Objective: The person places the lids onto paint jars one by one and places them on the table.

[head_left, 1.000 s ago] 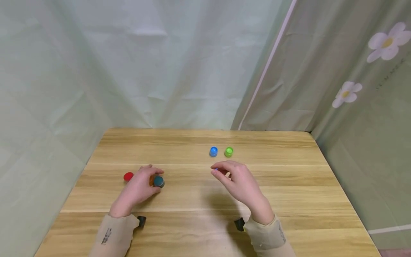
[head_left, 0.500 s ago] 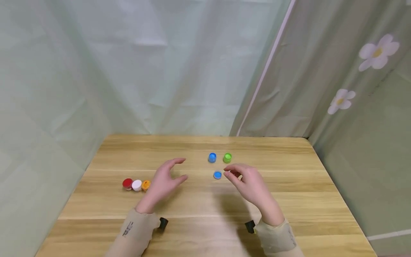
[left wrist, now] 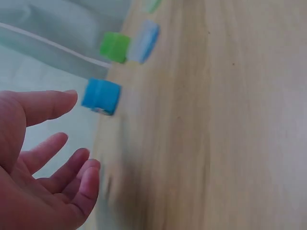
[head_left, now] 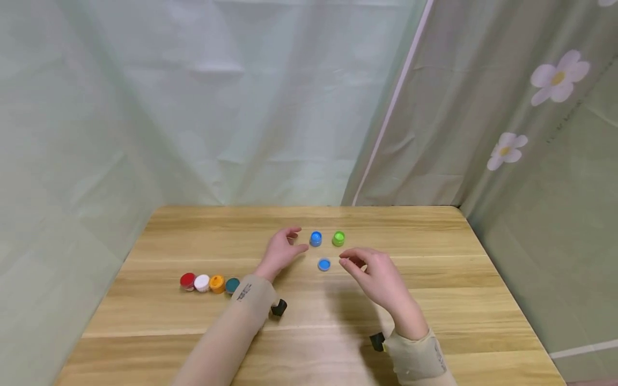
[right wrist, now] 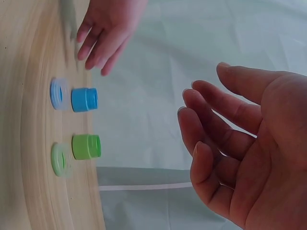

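Note:
My left hand (head_left: 282,252) reaches toward the open blue paint jar (head_left: 316,239), thumb and fingers spread apart and nothing between them. A small gap separates fingertips and jar in the left wrist view. To the jar's right stands an open green paint jar (head_left: 339,239). The blue lid (head_left: 324,264) lies on the table in front of the blue jar. My right hand (head_left: 374,276) hovers just right of that lid, fingers loosely bent and holding nothing. A green lid (right wrist: 60,159) shows beside the green jar in the right wrist view; my right hand hides it in the head view.
On the left of the wooden table (head_left: 145,316) is a row of jars: red (head_left: 187,281), white (head_left: 202,283), orange (head_left: 217,284) and teal (head_left: 232,284). My left sleeve partly overlaps the teal one. A curtain (head_left: 270,107) hangs behind the table.
My left hand has left the teal jar in the row and moved right to beside the blue jar. My right hand has put the blue lid down and drawn slightly right.

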### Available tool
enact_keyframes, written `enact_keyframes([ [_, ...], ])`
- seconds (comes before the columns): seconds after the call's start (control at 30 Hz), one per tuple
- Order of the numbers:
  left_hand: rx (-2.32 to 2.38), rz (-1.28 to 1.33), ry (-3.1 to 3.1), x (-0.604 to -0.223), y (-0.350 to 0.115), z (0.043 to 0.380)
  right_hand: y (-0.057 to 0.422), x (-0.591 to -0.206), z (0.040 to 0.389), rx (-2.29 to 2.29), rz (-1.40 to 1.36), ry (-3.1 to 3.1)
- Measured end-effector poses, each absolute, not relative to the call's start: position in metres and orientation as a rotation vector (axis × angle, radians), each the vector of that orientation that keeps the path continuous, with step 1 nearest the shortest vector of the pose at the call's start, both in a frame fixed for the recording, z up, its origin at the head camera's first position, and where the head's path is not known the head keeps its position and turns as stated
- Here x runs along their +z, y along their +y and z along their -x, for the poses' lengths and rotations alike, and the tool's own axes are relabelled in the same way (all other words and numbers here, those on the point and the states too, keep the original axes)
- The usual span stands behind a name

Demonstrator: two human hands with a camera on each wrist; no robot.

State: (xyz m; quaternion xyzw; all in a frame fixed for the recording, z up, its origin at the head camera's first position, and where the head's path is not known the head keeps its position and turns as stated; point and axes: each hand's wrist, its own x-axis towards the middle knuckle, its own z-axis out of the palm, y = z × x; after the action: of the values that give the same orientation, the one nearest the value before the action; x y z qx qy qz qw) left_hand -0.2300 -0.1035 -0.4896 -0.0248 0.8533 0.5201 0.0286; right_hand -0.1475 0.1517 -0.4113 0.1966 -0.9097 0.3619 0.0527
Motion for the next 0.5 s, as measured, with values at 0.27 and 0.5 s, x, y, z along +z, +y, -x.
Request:
enact_keyframes([
  [0.27,1.56,0.129,2.639,-0.499,-0.078,0.244,0.156,-0.414,0.15,1.141,-0.576,-2.76],
  [0.5,1.413,0.188,2.762,-0.499,-0.064,0.25,0.158,-0.414,0.153,1.154,-0.567,-2.768],
])
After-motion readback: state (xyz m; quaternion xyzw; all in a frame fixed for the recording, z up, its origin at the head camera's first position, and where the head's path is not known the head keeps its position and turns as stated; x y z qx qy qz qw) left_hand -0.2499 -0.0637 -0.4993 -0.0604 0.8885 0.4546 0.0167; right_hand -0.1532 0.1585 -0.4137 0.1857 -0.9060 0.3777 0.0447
